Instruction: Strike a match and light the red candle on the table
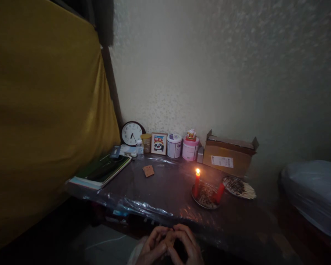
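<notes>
My left hand [155, 247] and my right hand [186, 246] meet at the bottom centre, just in front of the table edge. Between their fingertips they hold a small brown cardboard-like piece [169, 239]; the fingers hide much of it, and its exact kind is unclear. A similar flat brown piece [148, 170] lies on the table, left of centre. To the right, a lit red candle [197, 184] stands on a round metal plate [206, 207] strewn with dark bits. A shorter unlit red candle [220, 193] leans on the same plate.
Behind that plate, another plate [233, 186] holds dark bits and many thin pale sticks [248, 191]. An open cardboard box [228, 154], tins [174, 145], a framed panda picture [159, 144] and a clock [132, 133] line the wall. Books [105, 171] lie left, beside a yellow curtain [49, 110].
</notes>
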A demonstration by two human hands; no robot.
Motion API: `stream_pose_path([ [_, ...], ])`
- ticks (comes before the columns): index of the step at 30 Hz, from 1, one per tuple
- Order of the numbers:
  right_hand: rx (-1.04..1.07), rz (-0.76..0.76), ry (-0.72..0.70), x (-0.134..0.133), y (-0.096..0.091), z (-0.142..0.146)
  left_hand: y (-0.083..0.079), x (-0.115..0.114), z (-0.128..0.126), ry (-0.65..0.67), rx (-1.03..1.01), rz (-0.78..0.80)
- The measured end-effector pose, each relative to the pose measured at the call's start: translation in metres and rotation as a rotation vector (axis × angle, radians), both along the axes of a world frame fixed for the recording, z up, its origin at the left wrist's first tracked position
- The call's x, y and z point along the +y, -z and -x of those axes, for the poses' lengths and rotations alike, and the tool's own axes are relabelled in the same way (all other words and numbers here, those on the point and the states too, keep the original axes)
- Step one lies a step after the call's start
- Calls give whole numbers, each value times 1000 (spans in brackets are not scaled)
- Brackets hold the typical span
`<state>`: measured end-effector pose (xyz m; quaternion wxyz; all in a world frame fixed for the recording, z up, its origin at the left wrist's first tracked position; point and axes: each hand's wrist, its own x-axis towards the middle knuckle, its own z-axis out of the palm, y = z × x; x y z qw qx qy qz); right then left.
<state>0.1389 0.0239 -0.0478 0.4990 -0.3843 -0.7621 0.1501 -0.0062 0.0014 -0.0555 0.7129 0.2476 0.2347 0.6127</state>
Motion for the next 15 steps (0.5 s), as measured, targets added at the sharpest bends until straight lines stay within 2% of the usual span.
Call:
stream_pose_path([
  [6, 2, 26, 26, -2, 0, 0, 12, 3, -2, -4, 13, 17],
  [15, 6, 0, 32, -1, -4, 0, 13, 4, 1, 12, 58, -9],
])
